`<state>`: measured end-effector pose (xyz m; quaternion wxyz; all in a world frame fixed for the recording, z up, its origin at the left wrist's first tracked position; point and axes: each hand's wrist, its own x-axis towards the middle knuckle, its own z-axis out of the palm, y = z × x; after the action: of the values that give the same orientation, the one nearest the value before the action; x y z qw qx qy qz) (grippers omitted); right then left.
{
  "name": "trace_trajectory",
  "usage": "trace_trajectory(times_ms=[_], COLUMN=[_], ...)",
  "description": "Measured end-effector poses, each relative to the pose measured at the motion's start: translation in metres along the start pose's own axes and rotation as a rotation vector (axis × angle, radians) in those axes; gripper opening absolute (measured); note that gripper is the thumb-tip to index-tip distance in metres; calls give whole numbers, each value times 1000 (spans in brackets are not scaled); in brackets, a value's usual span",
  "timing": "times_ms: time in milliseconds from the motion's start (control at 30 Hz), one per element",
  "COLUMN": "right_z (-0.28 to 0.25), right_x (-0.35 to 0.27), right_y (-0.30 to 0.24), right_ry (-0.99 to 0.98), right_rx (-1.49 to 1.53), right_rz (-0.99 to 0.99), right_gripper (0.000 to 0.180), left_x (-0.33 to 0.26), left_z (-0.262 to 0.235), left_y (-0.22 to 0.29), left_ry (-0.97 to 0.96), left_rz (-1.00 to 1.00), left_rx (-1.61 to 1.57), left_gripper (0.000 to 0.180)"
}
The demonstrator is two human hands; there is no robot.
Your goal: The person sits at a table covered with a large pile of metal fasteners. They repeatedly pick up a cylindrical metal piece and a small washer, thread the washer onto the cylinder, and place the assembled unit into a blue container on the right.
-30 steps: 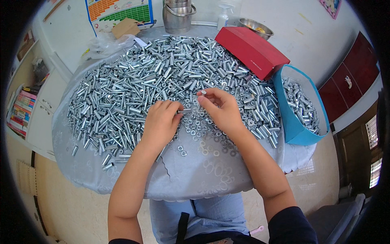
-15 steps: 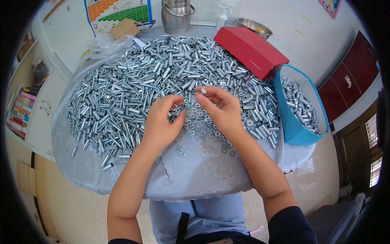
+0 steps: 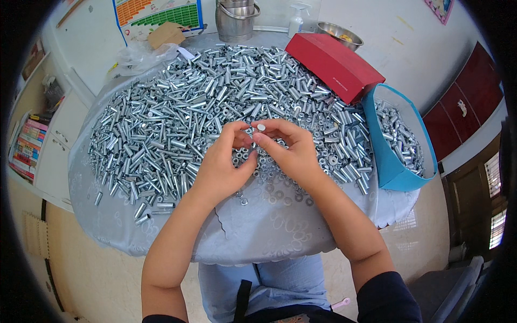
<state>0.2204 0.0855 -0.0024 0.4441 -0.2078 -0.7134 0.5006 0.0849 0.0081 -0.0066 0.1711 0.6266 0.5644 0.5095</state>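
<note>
Both hands, left (image 3: 223, 164) and right (image 3: 288, 151), pinch one small bolt (image 3: 260, 127) above the desk (image 3: 258, 231); loosened fingertips could drop it into the heaped sleeves (image 3: 177, 118).

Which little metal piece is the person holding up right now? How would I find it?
Start at the round table under its pale cloth, heaped with shiny metal sleeves. Near the front edge of the heap the left hand and right hand meet above a patch of small washers. Pinched between their fingers is one small metal piece, lifted off the cloth with its flat round end showing, unlike the rest lying flat.
</note>
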Motion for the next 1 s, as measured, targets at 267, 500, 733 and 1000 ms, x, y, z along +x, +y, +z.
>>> trace_trajectory(times_ms=[267,500,733,1000], right_z=[0,0,-1,2], right_x=[1,0,0,1], right_y=[-1,-1,1,-2], right_ry=[4,-19,-31,-25], right_rx=[-40,-70,-94,-128], right_rz=[20,43,-2,-140], right_gripper=[22,21,19,26], left_x=[-1,0,0,1], left_z=[0,1,0,1], left_y=[1,-1,0,-5], left_ry=[5,-6,9,57], left_rz=[-6,-8,7,-6], left_rx=[8,-31,-36,-72], left_gripper=[38,38,38,37])
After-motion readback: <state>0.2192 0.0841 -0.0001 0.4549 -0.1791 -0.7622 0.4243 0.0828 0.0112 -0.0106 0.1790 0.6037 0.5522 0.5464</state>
